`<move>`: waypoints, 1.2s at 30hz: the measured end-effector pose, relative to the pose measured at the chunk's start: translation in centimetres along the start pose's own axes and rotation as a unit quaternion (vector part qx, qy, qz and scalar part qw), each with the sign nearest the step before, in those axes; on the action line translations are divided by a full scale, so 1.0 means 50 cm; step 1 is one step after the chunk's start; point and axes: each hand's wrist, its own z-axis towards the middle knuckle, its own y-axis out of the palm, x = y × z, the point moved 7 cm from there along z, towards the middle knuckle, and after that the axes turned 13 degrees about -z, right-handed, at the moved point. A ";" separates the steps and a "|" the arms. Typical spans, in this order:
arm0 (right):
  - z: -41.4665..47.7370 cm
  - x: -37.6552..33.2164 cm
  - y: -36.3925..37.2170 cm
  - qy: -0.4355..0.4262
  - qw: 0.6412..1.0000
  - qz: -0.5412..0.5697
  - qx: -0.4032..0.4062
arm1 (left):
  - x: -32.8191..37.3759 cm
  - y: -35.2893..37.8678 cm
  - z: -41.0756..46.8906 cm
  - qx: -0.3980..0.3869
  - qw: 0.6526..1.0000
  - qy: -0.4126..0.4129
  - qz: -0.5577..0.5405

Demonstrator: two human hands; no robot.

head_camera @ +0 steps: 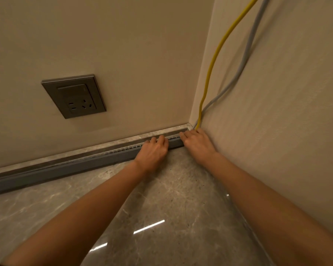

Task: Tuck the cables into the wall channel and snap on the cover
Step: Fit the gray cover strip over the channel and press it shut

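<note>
Two bare forearms reach from the lower edge of the view across a polished grey marble floor (161, 208), which shows bright streaks of reflected light. They end at a long grey plastic wall channel (65, 167) running along the foot of the beige wall (123, 54), just below a narrow grey stone skirting strip (123, 140).

The left hand (152, 151) lies palm-down on the channel, its fingers curled over the top edge where a row of small slots shows. Its grip is pressed flat on the channel rather than closed around anything. The right hand (197, 142) sits just beside it, closer to the room's corner, fingers bent onto the channel's end; whether its grip encloses a cable cannot be told, since the fingertips are hidden. The two hands are near each other but apart, with a short stretch of channel visible between them.

A yellow round cable (212, 64) and a pale grey round cable (246, 52) hang down the textured right-hand wall (277, 112) from above, converge in the corner, and disappear behind the right hand at the channel's end. Whether the channel's cover is on at this end is unclear.

On the beige wall, well to the left, a dark grey square socket plate (73, 96) is mounted.
</note>
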 end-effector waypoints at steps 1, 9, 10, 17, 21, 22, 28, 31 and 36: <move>0.001 0.002 0.001 0.002 1.000 0.003 0.003 | 0.000 0.004 0.000 -0.020 1.000 -0.003 -0.003; 0.018 0.008 0.008 0.002 1.000 -0.002 0.008 | -0.020 -0.024 0.006 -0.021 0.994 -0.063 -0.088; 0.017 0.009 0.002 0.005 1.000 -0.024 0.020 | -0.020 -0.026 0.010 -0.019 0.994 -0.069 -0.082; 0.012 0.007 -0.016 -0.018 0.998 -0.052 0.043 | -0.019 -0.032 0.023 -0.016 0.995 -0.081 -0.058; 0.016 0.009 -0.004 -0.031 0.998 -0.050 0.024 | -0.025 -0.034 0.027 -0.028 0.993 -0.086 -0.079; 0.016 0.008 0.000 -0.028 0.998 -0.053 0.017 | -0.026 -0.035 0.028 -0.031 0.992 -0.086 -0.082; 0.023 0.016 -0.007 -0.040 0.999 -0.021 -0.018 | -0.020 -0.039 0.026 -0.027 0.990 -0.096 -0.104; 0.030 0.019 -0.010 -0.049 0.998 0.011 -0.041 | -0.010 -0.037 0.019 -0.014 0.990 -0.098 -0.098; 0.032 0.015 0.006 -0.045 0.994 0.080 -0.066 | -0.008 -0.039 0.010 0.016 0.989 -0.086 -0.122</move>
